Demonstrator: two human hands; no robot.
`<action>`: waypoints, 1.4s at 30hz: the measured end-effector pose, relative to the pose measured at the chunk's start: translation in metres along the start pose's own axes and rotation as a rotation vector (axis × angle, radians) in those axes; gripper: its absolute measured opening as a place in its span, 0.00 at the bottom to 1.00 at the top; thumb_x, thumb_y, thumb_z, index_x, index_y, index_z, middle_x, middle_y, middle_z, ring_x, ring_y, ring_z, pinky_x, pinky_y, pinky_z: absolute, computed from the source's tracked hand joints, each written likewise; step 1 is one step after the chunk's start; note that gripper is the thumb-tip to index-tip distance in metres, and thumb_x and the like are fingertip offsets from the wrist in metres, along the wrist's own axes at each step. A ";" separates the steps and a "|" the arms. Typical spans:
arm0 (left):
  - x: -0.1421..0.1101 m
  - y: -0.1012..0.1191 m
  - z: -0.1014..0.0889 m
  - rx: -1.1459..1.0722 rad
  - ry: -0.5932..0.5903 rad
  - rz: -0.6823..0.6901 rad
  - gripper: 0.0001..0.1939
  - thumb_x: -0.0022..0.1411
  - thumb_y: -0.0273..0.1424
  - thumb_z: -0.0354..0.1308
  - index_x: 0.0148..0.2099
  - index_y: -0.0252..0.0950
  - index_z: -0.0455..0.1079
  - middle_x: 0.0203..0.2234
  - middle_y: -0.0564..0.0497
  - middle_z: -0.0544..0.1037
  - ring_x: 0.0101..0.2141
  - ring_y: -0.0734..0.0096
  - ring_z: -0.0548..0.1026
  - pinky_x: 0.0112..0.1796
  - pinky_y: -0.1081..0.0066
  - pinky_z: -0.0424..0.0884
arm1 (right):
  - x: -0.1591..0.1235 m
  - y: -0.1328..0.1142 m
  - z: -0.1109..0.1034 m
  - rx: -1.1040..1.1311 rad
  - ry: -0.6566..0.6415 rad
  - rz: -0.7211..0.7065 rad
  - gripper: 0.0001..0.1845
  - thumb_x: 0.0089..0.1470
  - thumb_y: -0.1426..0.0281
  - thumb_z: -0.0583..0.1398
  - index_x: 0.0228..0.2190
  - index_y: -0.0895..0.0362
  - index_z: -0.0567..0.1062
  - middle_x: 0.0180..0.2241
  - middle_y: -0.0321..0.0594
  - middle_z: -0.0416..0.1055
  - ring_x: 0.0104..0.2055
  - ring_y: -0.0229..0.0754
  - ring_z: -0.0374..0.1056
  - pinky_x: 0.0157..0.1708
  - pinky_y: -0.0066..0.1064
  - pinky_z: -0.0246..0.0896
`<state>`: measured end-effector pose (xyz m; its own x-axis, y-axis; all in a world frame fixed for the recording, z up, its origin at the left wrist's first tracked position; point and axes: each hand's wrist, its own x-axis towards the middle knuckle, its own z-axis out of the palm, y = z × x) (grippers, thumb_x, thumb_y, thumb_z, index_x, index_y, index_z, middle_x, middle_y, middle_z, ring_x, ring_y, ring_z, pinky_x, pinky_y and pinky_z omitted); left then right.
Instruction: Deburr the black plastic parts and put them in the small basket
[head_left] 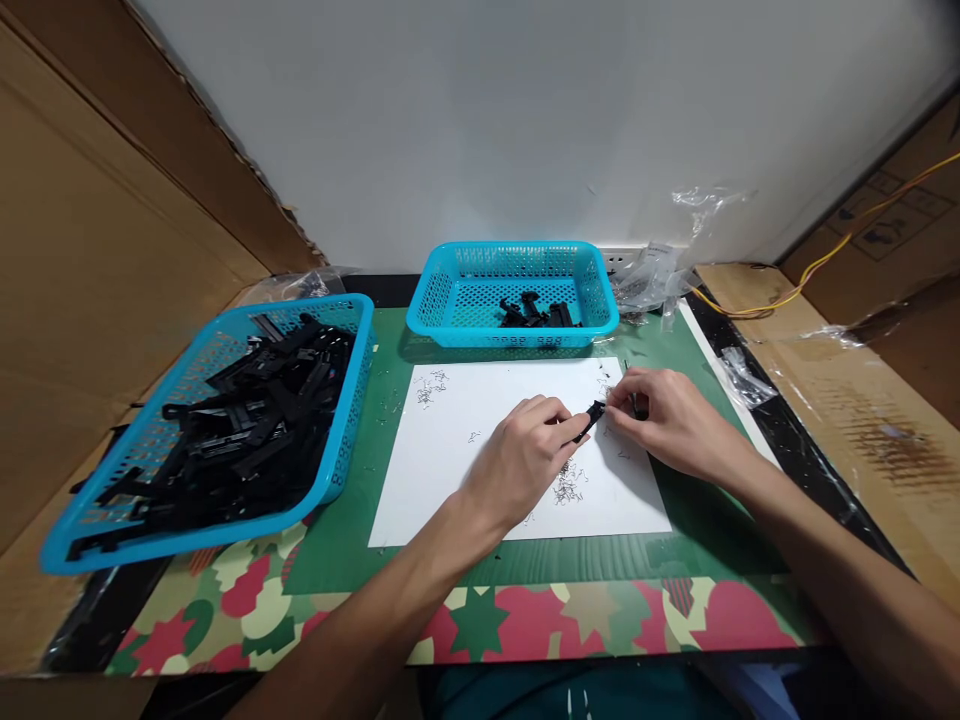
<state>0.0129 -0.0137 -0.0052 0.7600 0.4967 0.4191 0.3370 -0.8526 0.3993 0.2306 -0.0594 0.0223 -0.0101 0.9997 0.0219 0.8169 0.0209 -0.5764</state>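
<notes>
My left hand [531, 450] is closed around a small black plastic part [591, 420], held tilted above the white paper [450, 480]. At the part's far end, my right hand [667, 415] is pinched, its fingertips touching or very close to it. Something dark and thin shows by the right fingers, too small to make out. Tiny thin wire pieces, like small springs, lie in a loose pile [568, 484] below the left hand. Another such pile [429, 388] sits at the paper's upper left corner, and a few more lie near the right hand.
A blue basket [352, 400] heaped with long black plastic parts stands at left. Behind the paper, a second blue basket [450, 325] holds several black parts. Clear plastic bags [652, 280] and a yellow cable [810, 270] lie at right. Cardboard [112, 180] walls the left side.
</notes>
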 end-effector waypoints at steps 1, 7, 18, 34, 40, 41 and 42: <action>0.000 0.000 0.000 0.018 -0.011 0.013 0.08 0.73 0.26 0.59 0.51 0.34 0.78 0.35 0.48 0.78 0.38 0.65 0.76 0.39 0.66 0.73 | 0.000 0.000 0.000 -0.005 0.002 -0.002 0.08 0.57 0.72 0.62 0.28 0.57 0.80 0.31 0.41 0.77 0.31 0.42 0.69 0.31 0.34 0.56; 0.002 0.000 -0.003 0.125 -0.061 0.057 0.09 0.74 0.23 0.56 0.50 0.34 0.77 0.35 0.47 0.76 0.37 0.64 0.74 0.39 0.65 0.71 | -0.001 -0.001 0.002 -0.044 0.050 -0.009 0.07 0.56 0.74 0.62 0.27 0.57 0.80 0.30 0.40 0.77 0.29 0.41 0.68 0.30 0.33 0.55; 0.002 0.000 -0.003 0.106 -0.061 0.052 0.07 0.73 0.25 0.58 0.49 0.34 0.77 0.35 0.47 0.76 0.36 0.65 0.73 0.38 0.65 0.70 | -0.001 0.000 0.002 -0.053 0.054 -0.029 0.07 0.55 0.76 0.62 0.26 0.57 0.78 0.29 0.39 0.76 0.30 0.41 0.67 0.31 0.34 0.54; 0.003 -0.003 0.002 -0.152 -0.030 -0.070 0.08 0.72 0.29 0.61 0.49 0.35 0.80 0.35 0.48 0.79 0.38 0.64 0.77 0.40 0.65 0.71 | -0.003 0.001 0.008 -0.097 0.113 -0.105 0.09 0.57 0.76 0.61 0.26 0.56 0.75 0.29 0.38 0.74 0.28 0.40 0.63 0.36 0.36 0.55; 0.006 0.000 -0.001 -0.187 -0.039 -0.145 0.08 0.71 0.29 0.63 0.49 0.37 0.81 0.33 0.49 0.79 0.37 0.63 0.77 0.39 0.66 0.71 | -0.004 -0.001 0.011 -0.144 0.121 -0.151 0.10 0.58 0.77 0.59 0.25 0.56 0.71 0.30 0.38 0.72 0.28 0.40 0.60 0.37 0.36 0.52; 0.006 0.000 -0.001 -0.185 -0.042 -0.151 0.07 0.70 0.29 0.63 0.48 0.36 0.81 0.33 0.48 0.79 0.37 0.63 0.77 0.39 0.66 0.71 | -0.004 0.000 0.011 -0.133 0.122 -0.163 0.09 0.58 0.77 0.60 0.26 0.56 0.71 0.30 0.38 0.72 0.29 0.40 0.60 0.37 0.36 0.52; 0.006 0.000 -0.002 -0.192 -0.045 -0.159 0.07 0.70 0.29 0.64 0.48 0.36 0.82 0.33 0.48 0.79 0.38 0.63 0.77 0.39 0.65 0.71 | -0.004 0.001 0.011 -0.118 0.122 -0.172 0.09 0.58 0.77 0.60 0.26 0.56 0.72 0.31 0.38 0.72 0.29 0.40 0.61 0.38 0.36 0.53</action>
<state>0.0166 -0.0108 -0.0012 0.7313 0.6109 0.3033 0.3462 -0.7156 0.6067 0.2251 -0.0628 0.0123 -0.0911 0.9724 0.2147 0.8709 0.1823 -0.4564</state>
